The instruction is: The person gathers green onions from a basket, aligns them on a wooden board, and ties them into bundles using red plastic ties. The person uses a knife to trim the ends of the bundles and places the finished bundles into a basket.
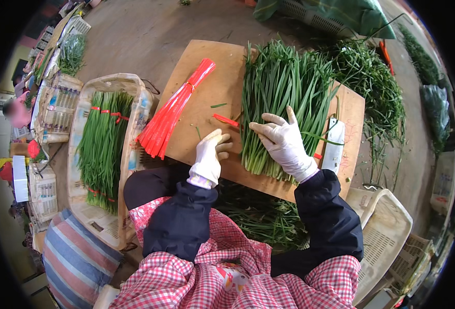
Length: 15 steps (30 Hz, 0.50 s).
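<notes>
A thick bundle of garlic chives [289, 89] lies on a wooden board [212, 50], leafy tips toward the far edge and pale stems toward me. My right hand [283, 145], in a white glove, is over the stem half with its fingers spread; whether it touches them is hard to tell. Left of the bundle, my left hand [210, 158], also gloved, is half curled with nothing visible in it. A red tie strip [226, 120] ends at the bundle's left side, and a red bit shows at its right. A cleaver blade [333, 145] lies right of my right hand.
A bunch of red strips [177, 112] lies on the board's left. Tied chives [105, 154] fill a plastic crate [76, 127] at left. Loose greens [370, 89] are heaped at right, above another crate [386, 235]. A striped sack [80, 251] stands lower left.
</notes>
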Motion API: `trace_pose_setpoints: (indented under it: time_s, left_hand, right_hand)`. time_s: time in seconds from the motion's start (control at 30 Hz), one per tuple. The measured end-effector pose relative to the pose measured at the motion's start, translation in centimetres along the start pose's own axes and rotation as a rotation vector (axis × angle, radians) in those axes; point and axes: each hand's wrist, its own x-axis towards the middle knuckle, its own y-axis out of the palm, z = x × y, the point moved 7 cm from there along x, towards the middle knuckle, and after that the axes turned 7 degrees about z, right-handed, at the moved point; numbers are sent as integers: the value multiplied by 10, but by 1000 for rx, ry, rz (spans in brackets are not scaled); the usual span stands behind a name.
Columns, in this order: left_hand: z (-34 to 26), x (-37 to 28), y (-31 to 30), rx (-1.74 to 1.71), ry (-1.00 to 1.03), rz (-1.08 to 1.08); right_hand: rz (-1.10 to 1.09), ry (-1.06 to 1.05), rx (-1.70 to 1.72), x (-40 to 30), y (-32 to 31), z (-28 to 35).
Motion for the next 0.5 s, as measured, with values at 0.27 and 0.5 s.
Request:
trace_pose_setpoints:
  time_s: [0.27, 0.5]
  left_hand:
    - [-8, 35, 35, 210, -53, 99]
    - [-14, 33, 38, 518, 771, -24]
  right_hand:
    - [-34, -16, 21, 0, 0, -6]
    - [-77, 44, 37, 3, -35, 8]
